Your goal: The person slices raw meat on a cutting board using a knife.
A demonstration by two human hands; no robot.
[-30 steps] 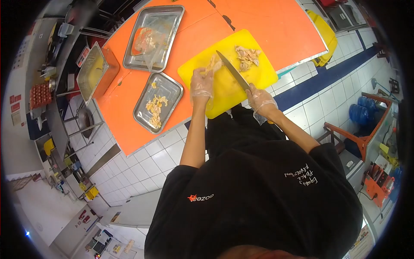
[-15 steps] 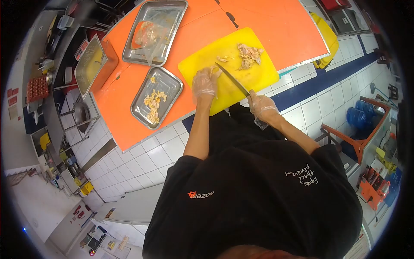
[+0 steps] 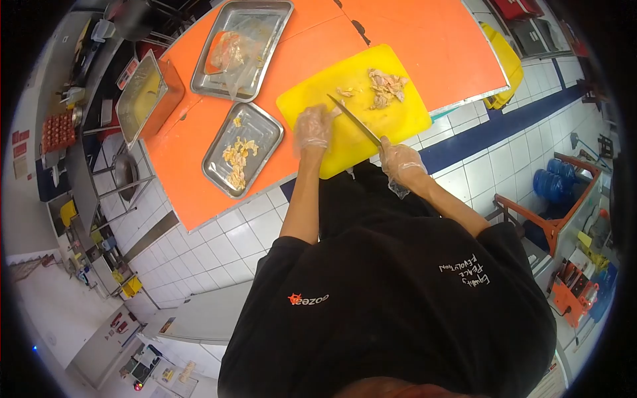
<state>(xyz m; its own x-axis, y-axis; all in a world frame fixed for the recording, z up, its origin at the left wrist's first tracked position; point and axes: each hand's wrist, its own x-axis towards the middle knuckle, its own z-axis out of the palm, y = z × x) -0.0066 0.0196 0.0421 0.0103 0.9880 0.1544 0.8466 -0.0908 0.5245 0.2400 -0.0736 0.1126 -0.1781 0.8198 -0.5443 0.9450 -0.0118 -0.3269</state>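
Observation:
My right hand (image 3: 402, 163), in a clear plastic glove, is closed around the handle of a long knife (image 3: 355, 119). The blade points up and left over the yellow cutting board (image 3: 318, 88). My left hand (image 3: 313, 129), also gloved, is at the board's left edge; its fingers are blurred, and what they hold, if anything, cannot be made out. Pale shredded meat (image 3: 387, 89) lies in a pile on the upper right of the board, with a few small bits left of it. A small metal tray (image 3: 267, 136) holds cut pieces (image 3: 237, 159).
On the orange table (image 3: 302, 50) a larger metal tray (image 3: 250, 86) holds a plastic bag (image 3: 233, 56). A deep metal container (image 3: 166, 86) stands at the table's left edge. Beyond the right edge is a yellow bin (image 3: 502, 63); blue water bottles (image 3: 552, 180) sit farther right.
My left hand has shifted slightly left, away from the blade. The knife is angled a little differently, its tip slightly farther left. The whole view has moved slightly.

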